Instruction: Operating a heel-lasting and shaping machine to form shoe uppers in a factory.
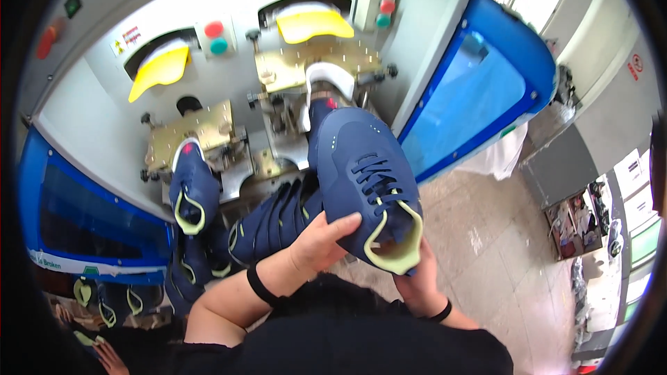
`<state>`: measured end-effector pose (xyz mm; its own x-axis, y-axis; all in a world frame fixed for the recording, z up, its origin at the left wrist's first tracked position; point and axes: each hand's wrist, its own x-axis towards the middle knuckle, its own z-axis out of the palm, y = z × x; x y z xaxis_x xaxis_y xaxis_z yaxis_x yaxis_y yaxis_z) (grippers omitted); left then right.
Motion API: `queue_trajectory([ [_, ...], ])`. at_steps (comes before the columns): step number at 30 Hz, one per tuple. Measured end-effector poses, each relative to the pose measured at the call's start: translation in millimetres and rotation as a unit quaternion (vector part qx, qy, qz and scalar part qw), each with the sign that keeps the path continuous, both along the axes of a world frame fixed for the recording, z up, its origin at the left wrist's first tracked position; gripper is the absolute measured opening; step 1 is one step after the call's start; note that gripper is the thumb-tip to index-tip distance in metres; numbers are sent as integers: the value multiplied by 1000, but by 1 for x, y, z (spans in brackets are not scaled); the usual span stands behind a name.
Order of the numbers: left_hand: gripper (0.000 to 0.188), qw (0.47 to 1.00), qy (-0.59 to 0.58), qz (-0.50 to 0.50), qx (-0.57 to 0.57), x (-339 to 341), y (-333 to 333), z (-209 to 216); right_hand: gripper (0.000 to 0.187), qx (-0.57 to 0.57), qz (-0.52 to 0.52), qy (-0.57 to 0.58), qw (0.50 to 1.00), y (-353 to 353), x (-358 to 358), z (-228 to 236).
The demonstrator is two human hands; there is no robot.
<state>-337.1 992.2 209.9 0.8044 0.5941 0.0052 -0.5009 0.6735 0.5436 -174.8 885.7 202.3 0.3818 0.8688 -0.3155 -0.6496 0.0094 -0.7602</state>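
Both my hands hold a navy shoe upper (pixel 365 160) with dark laces and a lime-green collar lining, its toe pointing to the machine. My left hand (pixel 321 242) grips its left side near the collar, thumb on top. Closed round the heel end from the right is my right hand (pixel 421 283), its fingers partly hidden. Beyond the held upper, another navy piece with a white edge (pixel 330 75) and a pink mark sits at the right station, mostly covered. A second navy upper (pixel 194 184) rests with its toe at the left station.
Several stacked navy uppers (pixel 271 226) lie before the machine (pixel 236 73). Brass-coloured clamp plates (pixel 191 132), yellow guards (pixel 314 26) and red and green buttons (pixel 218 45) mark its stations. A blue-framed door (pixel 462 104) stands open at right. Another person's hand (pixel 108 357) shows lower left.
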Motion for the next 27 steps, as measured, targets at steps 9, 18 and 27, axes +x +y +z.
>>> queue_trajectory([
  [9, 45, 986, -15, 117, 116, -35, 50, 45, 24, 277, -22, -702, 655, 65, -27, 66],
  [18, 50, 970, 131, 192, 77, -155, 11, -1, 25, 282, -53, -745, 602, 287, -12, 156],
  [27, 43, 886, 221, 406, -30, -241, -86, -53, 41, 266, -271, -655, 653, 385, -19, 123],
])
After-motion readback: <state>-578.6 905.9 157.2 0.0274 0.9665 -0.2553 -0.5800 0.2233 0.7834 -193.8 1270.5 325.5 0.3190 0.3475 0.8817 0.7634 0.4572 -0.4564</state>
